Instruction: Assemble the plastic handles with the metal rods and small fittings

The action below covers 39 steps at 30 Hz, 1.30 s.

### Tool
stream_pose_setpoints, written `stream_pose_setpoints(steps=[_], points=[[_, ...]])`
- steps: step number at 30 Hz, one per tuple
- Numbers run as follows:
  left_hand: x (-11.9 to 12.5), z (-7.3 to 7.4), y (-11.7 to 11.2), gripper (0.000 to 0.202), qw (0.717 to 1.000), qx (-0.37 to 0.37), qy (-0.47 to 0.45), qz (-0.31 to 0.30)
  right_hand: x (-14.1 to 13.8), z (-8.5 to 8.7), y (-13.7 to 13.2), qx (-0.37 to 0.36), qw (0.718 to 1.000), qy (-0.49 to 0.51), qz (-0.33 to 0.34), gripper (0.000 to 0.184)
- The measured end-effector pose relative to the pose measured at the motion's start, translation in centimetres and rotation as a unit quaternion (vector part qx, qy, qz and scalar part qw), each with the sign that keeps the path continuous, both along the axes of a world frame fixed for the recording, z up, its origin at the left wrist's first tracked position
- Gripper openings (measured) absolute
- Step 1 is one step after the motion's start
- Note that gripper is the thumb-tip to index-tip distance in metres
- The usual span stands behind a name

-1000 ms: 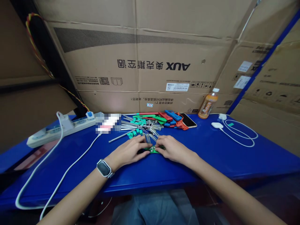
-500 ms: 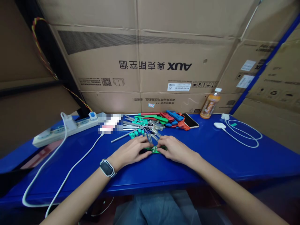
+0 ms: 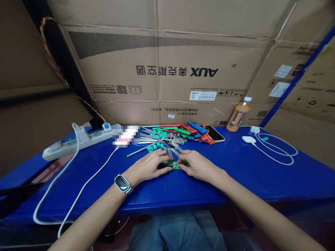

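My left hand, with a watch on its wrist, has its thumb and fingers closed on the left end of a small green plastic piece. On the opposite end, my right hand pinches the same piece. It lies low over the table, with small pale or clear parts showing in its middle; fingers hide both ends. Just beyond my hands are clear plastic tubes, teal clips and thin metal rods. Red, green and blue plastic casings are heaped behind them.
A phone lies partly under the casings. An orange drink bottle stands by the cardboard wall. Right of it, a white cable loops on the blue table. A power strip and more cables occupy the left.
The whole view has shifted slightly. Both hands stay on the green plastic piece, and more of its middle shows between the fingers now.
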<state>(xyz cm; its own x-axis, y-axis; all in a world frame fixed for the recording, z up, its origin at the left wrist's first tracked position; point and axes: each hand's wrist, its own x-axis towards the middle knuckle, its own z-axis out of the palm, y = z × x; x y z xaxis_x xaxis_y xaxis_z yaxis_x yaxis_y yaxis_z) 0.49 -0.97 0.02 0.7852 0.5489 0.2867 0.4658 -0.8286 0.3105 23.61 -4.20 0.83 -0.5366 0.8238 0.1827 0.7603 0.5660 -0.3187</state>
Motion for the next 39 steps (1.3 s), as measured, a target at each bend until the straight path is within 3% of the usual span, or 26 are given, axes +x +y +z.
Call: stream_pose_setpoints(steps=[4,8,12,18,25,29,39], points=[[-2.2,0.9,0.7,0.037,0.994,-0.044,-0.066,0.075,0.2,0.0,0.0,-0.01,1.0,0.005,0.0,0.008],[-4.5,0.9,0.7,0.034,0.987,-0.092,-0.049,0.121,0.4,0.3,0.2,-0.028,1.0,-0.003,-0.003,0.007],[-4.9,0.6,0.2,0.039,0.986,-0.108,-0.018,0.122,0.4,0.9,0.3,-0.024,0.999,-0.029,-0.013,0.006],[-4.6,0.4,0.2,0.02,0.989,-0.111,-0.01,0.095,-1.5,1.9,0.2,0.025,1.0,-0.017,0.003,0.012],[-4.9,0.2,0.6,0.017,0.99,-0.121,-0.041,0.063,-5.1,-0.4,1.8,0.012,0.998,0.032,0.057,0.012],[-5.0,-0.1,0.8,0.017,0.989,-0.131,-0.05,0.056,-5.2,-1.5,2.3,0.015,0.997,0.052,0.058,0.009],[-5.1,-0.5,0.8,0.019,0.987,-0.134,-0.054,0.066,-5.1,-2.4,2.1,0.048,0.995,0.074,0.051,0.018]])
